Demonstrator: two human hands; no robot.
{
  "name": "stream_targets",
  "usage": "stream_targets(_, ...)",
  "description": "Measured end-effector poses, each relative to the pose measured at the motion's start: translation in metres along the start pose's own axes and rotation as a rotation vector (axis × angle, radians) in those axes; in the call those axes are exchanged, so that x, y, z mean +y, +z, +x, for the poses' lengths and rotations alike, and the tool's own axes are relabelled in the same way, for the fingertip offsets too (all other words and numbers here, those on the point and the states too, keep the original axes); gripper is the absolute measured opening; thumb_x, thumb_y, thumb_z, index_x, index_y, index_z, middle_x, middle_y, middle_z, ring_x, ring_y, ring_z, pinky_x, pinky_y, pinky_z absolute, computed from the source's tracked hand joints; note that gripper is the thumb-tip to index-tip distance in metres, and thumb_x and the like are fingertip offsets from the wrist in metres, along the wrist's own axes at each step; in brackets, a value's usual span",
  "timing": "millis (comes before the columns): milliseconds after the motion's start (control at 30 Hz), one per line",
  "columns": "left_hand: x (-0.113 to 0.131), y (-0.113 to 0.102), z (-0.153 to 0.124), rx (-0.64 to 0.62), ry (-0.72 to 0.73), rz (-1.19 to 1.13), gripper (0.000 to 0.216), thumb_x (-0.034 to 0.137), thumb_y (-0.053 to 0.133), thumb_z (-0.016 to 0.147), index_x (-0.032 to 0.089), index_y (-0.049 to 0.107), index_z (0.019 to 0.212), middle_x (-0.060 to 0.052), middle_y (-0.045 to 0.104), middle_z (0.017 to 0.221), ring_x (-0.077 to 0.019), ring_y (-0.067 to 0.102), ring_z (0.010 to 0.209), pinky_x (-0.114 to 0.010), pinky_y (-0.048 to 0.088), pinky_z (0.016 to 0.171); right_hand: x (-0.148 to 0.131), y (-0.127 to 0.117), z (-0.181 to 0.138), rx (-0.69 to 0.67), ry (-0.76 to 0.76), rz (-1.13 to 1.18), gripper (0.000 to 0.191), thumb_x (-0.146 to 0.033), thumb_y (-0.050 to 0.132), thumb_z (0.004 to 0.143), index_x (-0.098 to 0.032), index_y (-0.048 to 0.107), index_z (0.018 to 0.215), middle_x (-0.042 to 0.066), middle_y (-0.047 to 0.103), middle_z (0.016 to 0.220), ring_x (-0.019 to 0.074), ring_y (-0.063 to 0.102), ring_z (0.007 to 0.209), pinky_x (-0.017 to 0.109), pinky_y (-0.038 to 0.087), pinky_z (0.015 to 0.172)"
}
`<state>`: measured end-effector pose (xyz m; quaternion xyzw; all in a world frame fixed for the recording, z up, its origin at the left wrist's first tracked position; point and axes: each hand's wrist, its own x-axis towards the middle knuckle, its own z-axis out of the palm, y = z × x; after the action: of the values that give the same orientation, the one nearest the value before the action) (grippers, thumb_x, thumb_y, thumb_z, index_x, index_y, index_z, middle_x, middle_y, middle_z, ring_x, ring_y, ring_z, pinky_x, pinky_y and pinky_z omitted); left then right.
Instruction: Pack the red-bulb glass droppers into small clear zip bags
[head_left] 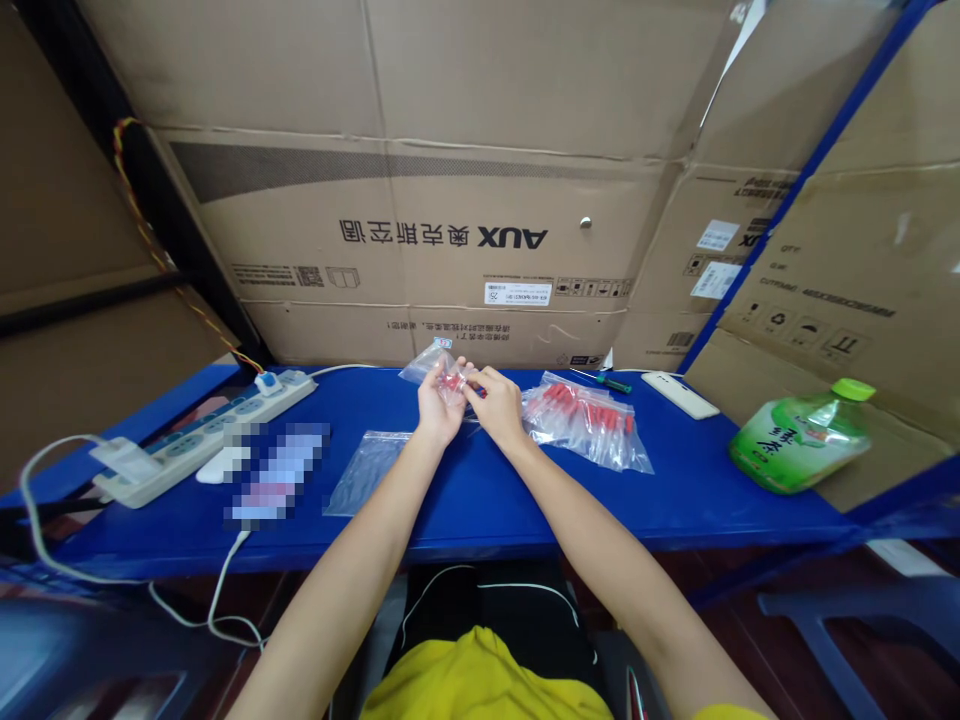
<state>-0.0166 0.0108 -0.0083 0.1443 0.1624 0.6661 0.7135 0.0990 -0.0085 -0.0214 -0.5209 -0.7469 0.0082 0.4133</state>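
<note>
Fingers of your left hand point(439, 405) and right hand point(495, 400) pinch one small clear bag point(433, 365) of red parts. It looks light, limp and slippery; grip its top edge.

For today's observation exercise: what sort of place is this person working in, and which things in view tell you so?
Probably a makeshift packing bench in a storeroom or small workshop. Flattened cardboard cartons wall in a blue metal shelf; a pile of zip bags with red parts lies beside the hands, and a power strip sits at left.

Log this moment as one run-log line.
left hand: holds small clear bag | right hand: pinches red pieces | filled bags right | empty bag left
</note>
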Motion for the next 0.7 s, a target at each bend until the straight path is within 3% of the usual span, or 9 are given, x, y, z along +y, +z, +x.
stream_targets(167,-0.001,0.0,-0.001,-0.011,0.012,-0.011,0.02,0.019,0.058,0.094,0.018,0.066,0.112,-0.007,0.075,0.094,-0.0194,0.073,0.087,-0.034,0.059,0.088,0.0,-0.001,0.001,-0.082,-0.009,0.008,0.029,-0.032,0.05,0.105,-0.024,0.077,0.108,0.004,0.075,0.106,0.0188,0.068,0.094,0.026,0.046,0.083)
stream_targets(300,0.003,-0.001,0.002,0.004,0.011,-0.017,0.017,0.02,0.056,0.094,0.017,0.066,0.107,-0.008,0.074,0.093,-0.0192,0.073,0.084,-0.031,0.059,0.081,0.009,-0.011,0.008,-0.162,-0.097,0.142,0.028,-0.029,0.053,0.102,-0.026,0.076,0.118,0.002,0.077,0.112,0.0174,0.069,0.09,0.026,0.048,0.083)
stream_targets(367,0.006,-0.003,0.004,0.04,0.037,-0.042,0.016,0.019,0.055,0.092,0.017,0.065,0.104,-0.007,0.074,0.091,-0.0189,0.073,0.084,-0.031,0.059,0.081,0.018,-0.021,0.012,-0.217,-0.109,0.207,0.031,-0.029,0.057,0.099,-0.027,0.074,0.125,0.001,0.078,0.108,0.0161,0.068,0.084,0.026,0.048,0.082)
stream_targets(433,0.009,-0.005,0.006,0.091,0.085,-0.082,0.016,0.016,0.055,0.09,0.019,0.063,0.104,-0.006,0.073,0.09,-0.0181,0.073,0.085,-0.033,0.06,0.086,0.027,-0.033,0.015,-0.297,-0.091,0.258,0.025,-0.032,0.063,0.096,-0.024,0.077,0.115,0.001,0.078,0.098,0.0153,0.067,0.08,0.026,0.048,0.079)
stream_targets(567,0.013,-0.011,0.009,0.162,0.13,-0.13,0.015,0.013,0.056,0.087,0.02,0.061,0.1,-0.005,0.072,0.089,-0.0167,0.073,0.086,-0.034,0.06,0.092,0.031,-0.055,0.008,-0.722,0.033,0.331,0.031,-0.047,0.085,0.075,-0.018,0.074,0.081,0.0,0.072,0.072,0.0132,0.062,0.064,0.023,0.044,0.061)
stream_targets(633,0.014,-0.013,0.01,0.168,0.142,-0.139,0.015,0.014,0.056,0.086,0.02,0.06,0.098,-0.006,0.072,0.089,-0.0166,0.073,0.086,-0.034,0.06,0.091,0.025,-0.059,0.002,-0.954,0.108,0.274,0.036,-0.048,0.09,0.066,-0.018,0.072,0.075,-0.002,0.069,0.064,0.0123,0.058,0.055,0.023,0.041,0.052)
stream_targets(700,0.015,-0.014,0.01,0.165,0.15,-0.144,0.013,0.014,0.056,0.086,0.02,0.059,0.098,-0.006,0.071,0.09,-0.0166,0.073,0.086,-0.034,0.06,0.092,0.017,-0.058,-0.003,-1.088,0.151,0.203,0.034,-0.044,0.091,0.064,-0.018,0.071,0.073,-0.002,0.069,0.062,0.0115,0.057,0.05,0.022,0.039,0.048)
